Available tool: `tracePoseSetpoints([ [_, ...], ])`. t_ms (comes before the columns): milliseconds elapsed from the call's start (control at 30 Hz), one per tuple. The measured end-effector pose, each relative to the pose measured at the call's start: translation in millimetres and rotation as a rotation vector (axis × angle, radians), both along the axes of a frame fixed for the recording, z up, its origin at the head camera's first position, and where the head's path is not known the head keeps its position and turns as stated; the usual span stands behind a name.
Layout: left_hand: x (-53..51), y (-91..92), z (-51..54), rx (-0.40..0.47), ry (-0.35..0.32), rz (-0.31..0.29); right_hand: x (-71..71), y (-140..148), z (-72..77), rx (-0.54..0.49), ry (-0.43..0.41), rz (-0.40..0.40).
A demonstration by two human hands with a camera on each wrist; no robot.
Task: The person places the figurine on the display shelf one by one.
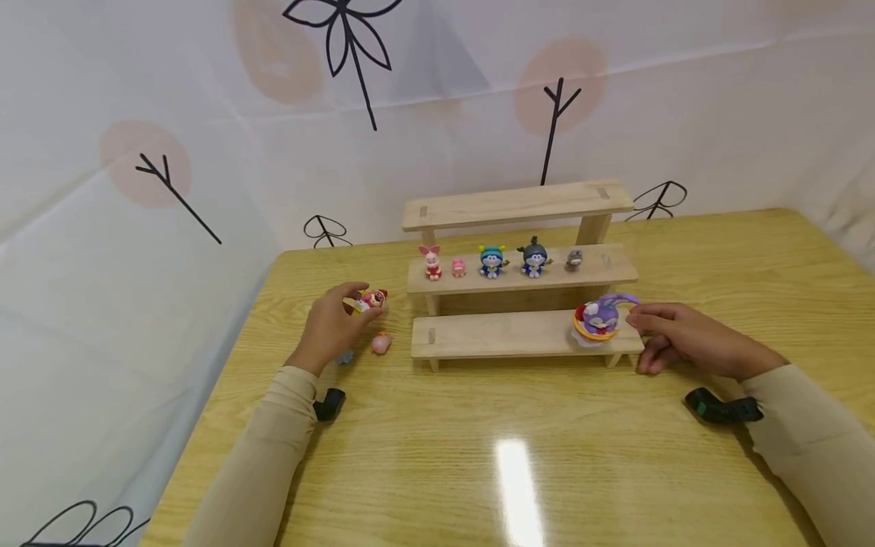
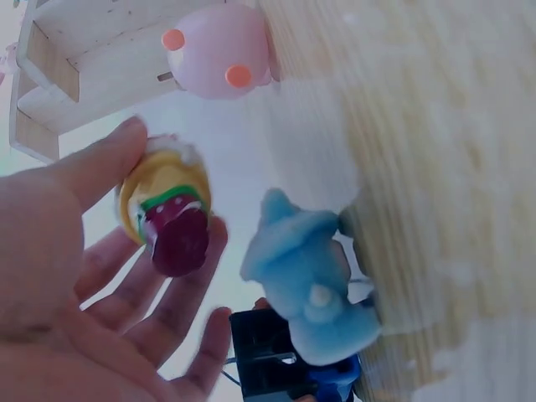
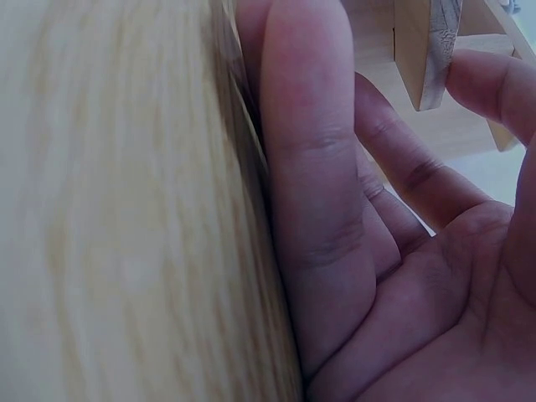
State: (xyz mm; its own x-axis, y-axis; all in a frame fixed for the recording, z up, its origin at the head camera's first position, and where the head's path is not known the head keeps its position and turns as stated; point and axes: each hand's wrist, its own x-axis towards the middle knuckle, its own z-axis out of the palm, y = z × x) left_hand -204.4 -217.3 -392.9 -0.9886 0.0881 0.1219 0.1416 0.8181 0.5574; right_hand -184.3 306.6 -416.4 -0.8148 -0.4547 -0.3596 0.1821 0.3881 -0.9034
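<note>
My left hand (image 1: 328, 327) was above the tabletop (image 1: 547, 463), left of the pale three-tier wooden display stand (image 1: 492, 334). Its thumb (image 2: 105, 163) and fingers (image 2: 188, 289) pinched a small rounded toy figurine with a yellow ring, green band and dark red part (image 2: 174, 213), with the other fingers spread loosely beside it. That toy was clear of the wood grain, just apart from the stand's left side.

Near it, on the tabletop between that hand and the stand's lowest step, lay a plump pink toy with orange feet (image 1: 380, 343). A light blue soft-looking toy (image 2: 306, 276) lay beneath my hand, mostly hidden by it from above.

My right hand (image 1: 690, 338) rested at the stand's right end, its lower fingers against the tabletop. They were loosely bent, with a wide gap up to the thumb, whose tip touched the end of a board. Just left of it, a purple long-eared figurine in an orange ring (image 1: 601, 315) took up the right end of the lowest step.

Along the middle step, from left to right, stood a pink long-eared figurine in red (image 1: 432, 263), a tiny pink figurine (image 1: 459, 267), a blue figurine in a teal cap (image 1: 491, 262), a blue figurine in a dark cap (image 1: 534, 260) and a small grey figurine (image 1: 574, 260).
</note>
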Motion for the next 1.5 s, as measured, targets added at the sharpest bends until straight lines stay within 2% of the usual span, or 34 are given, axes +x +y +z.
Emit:
tracePoseSetpoints([
  [233,1.7,3.8,3.1,0.100,0.143,0.049,0.3,-1,0.3,-0.001,-0.004,-0.007],
  [467,3.9,7.5,6.5,0.180,0.259,0.047,1.4,0,1.1,0.016,-0.007,-0.024],
  [733,7.4,14.0,12.9,0.227,0.410,0.035,0.9,-1,2.8,0.018,-0.004,-0.019],
  [967,14.4,23.7,22.2,0.313,0.485,0.029,1.0,-1,2.8,0.016,0.000,-0.014],
  [1333,27.4,37.0,34.9,0.353,0.565,-0.025,1.5,-2,1.2,0.008,-0.008,-0.014],
  [1500,34.7,47.5,43.9,0.441,0.614,-0.066,0.2,-1,0.9,0.017,-0.010,-0.020],
])
